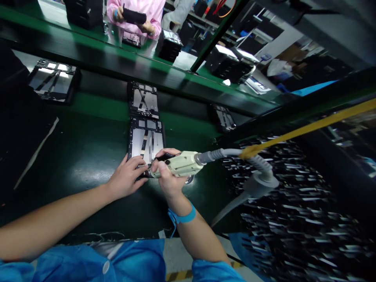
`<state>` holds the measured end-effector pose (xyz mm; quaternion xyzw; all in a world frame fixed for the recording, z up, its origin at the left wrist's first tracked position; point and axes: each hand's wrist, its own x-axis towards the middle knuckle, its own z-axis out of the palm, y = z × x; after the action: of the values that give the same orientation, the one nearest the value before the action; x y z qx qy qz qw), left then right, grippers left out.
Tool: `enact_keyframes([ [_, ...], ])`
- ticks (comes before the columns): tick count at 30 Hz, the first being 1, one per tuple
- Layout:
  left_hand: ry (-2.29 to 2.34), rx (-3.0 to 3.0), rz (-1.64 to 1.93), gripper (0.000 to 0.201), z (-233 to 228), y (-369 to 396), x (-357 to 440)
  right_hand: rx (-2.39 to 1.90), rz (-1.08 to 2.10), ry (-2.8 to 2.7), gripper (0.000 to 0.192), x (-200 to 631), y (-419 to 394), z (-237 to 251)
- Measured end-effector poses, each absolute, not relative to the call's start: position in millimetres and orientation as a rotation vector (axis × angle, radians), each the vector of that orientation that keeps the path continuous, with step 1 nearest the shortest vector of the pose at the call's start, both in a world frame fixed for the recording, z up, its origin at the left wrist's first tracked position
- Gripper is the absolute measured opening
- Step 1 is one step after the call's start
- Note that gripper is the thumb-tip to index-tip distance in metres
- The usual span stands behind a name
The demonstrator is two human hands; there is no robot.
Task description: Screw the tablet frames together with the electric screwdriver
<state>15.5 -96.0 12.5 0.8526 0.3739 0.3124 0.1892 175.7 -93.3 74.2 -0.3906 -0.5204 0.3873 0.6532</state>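
In my right hand point(170, 178) is a pale green electric screwdriver point(186, 163), its grey cable running off to the right. The tool points left, and its nose meets the lower end of a flat device frame point(158, 143) with a silvery panel and black ribbon strips. My left hand point(126, 178) lies at the lower left corner of that frame, fingers stretched beside the screwdriver's nose. The bit's tip is hidden by my fingers. A second similar device frame point(143, 100) touches the far end of the first.
More device frames lie at the left point(53, 82) and right point(225, 117). Many small dark parts point(293, 203) cover the right side. A yellow strap point(311, 123) ties the cable. Across the green bench point(96, 137), a person in pink point(149, 9) holds a dark device.
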Motion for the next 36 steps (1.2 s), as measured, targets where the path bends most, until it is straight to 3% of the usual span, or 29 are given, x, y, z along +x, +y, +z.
enact_keyframes([
  [12,1.057,2.411,0.876,0.026,13,-96,15,-0.944,0.857,-1.266,0.02,172,-94,76],
  [26,0.963,2.487,0.892,0.026,13,-89,10,-0.865,0.844,-1.213,0.023,191,-96,77],
  [36,0.647,2.573,0.515,0.035,47,-95,-56,-0.882,0.747,-1.114,0.023,226,-97,82],
])
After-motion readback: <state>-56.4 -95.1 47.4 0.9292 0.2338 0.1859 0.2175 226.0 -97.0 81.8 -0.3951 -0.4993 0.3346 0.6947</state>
